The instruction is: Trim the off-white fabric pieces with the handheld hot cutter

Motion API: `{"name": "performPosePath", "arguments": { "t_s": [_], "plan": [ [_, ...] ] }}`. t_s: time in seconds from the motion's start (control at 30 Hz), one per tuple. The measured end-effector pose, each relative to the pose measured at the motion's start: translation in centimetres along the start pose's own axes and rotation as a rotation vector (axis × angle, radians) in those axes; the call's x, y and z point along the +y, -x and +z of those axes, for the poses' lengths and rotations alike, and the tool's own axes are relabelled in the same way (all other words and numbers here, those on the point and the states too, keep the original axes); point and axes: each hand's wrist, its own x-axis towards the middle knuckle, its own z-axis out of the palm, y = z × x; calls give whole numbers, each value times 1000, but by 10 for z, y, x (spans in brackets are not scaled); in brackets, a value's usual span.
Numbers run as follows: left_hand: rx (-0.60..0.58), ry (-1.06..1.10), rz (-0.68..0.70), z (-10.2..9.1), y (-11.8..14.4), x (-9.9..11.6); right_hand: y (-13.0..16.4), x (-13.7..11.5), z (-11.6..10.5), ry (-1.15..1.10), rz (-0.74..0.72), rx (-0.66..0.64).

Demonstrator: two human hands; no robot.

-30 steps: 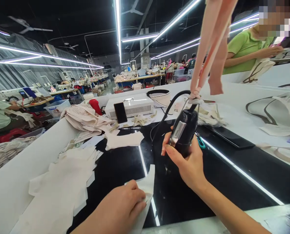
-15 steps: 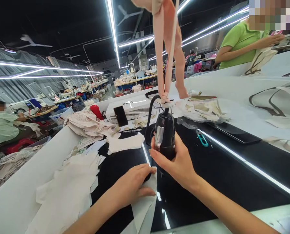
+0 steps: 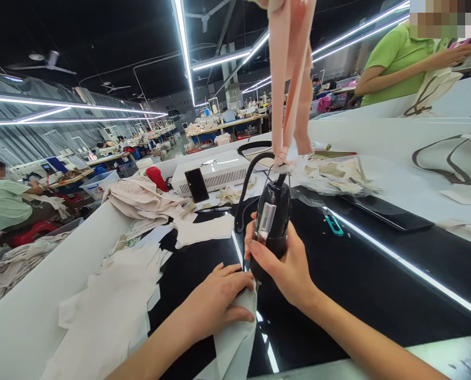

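My right hand [image 3: 286,266] grips a black hand-held electric tool [image 3: 273,216] with a silver strip down its side, held upright over the glossy black table [image 3: 370,279]. A black cord [image 3: 248,179] loops from its top, and pale pink fabric strips [image 3: 289,79] tied there hang from above. My left hand [image 3: 217,298] presses down on a white fabric piece [image 3: 235,338] just left of the tool's base, fingers touching the cloth near the tool.
A heap of white cut fabric pieces [image 3: 109,306] lies at the left by the white table wall [image 3: 33,311]. Beige cloth [image 3: 140,198], a phone [image 3: 197,184] leaning on a white box [image 3: 215,171], teal snips [image 3: 332,221] and scraps lie behind. A person in green [image 3: 397,60] works at right.
My right hand has drawn the tool leftward and nearer to me. My left hand has slid forward over the white piece until it lies beside the tool's base.
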Motion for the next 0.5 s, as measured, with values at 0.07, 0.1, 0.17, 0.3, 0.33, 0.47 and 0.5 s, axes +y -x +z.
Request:
{"name": "performPosePath", "arguments": {
  "t_s": [0.07, 0.1, 0.17, 0.3, 0.33, 0.47, 0.5],
  "plan": [
    [-22, 5, -21, -2, -1, 4, 2, 0, 1, -11, -1, -1],
    [-27, 3, -27, -3, -1, 5, 2, 1, 1, -15, -2, 1],
    [-29, 2, -31, -5, -1, 7, 3, 1, 2, -24, -3, -2],
    [-31, -1, -44, -6, -1, 10, 3, 1, 2, 0, -11, -1],
    [-33, -4, -49, -6, -1, 10, 3, 1, 2, 12, -14, 5],
    [-39, -21, -48, -5, -2, 9, 6, -1, 1, -20, -19, 12],
    [-38, -23, -38, -4, -2, 8, 7, -2, 1, -46, -20, 9]
  ]
}}
